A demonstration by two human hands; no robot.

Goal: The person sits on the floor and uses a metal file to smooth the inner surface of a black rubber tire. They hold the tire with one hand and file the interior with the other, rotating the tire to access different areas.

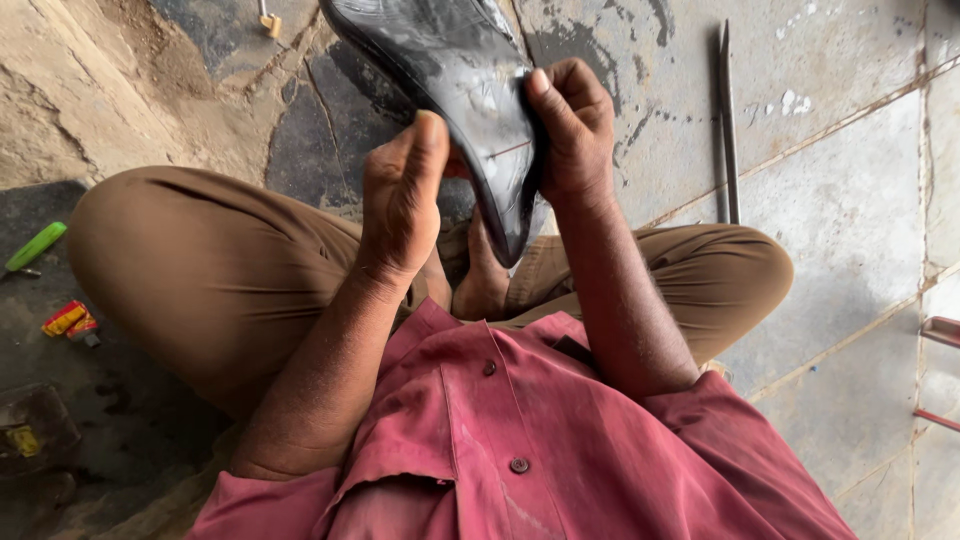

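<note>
Sitting cross-legged on a stone floor (830,130), a person in a red shirt (520,440) and brown trousers (210,270) holds a black rubber tube (460,90) above the lap. The tube rises from between the hands toward the top edge of the view, its lower end hanging just over the crossed feet. The left hand (400,200) is closed on the tube's left edge, thumb up against the rubber. The right hand (570,130) is clamped on the tube's right edge, thumb pressed flat on the near face and fingers wrapped behind. Right of the tube, well apart, a long metal rod (727,120) lies on the floor. Left of the tube, beyond the left knee, lie a green-handled tool (35,246) and a small red and yellow packet (68,320). A dark tin (35,425) sits near the packet, lower down.
</note>
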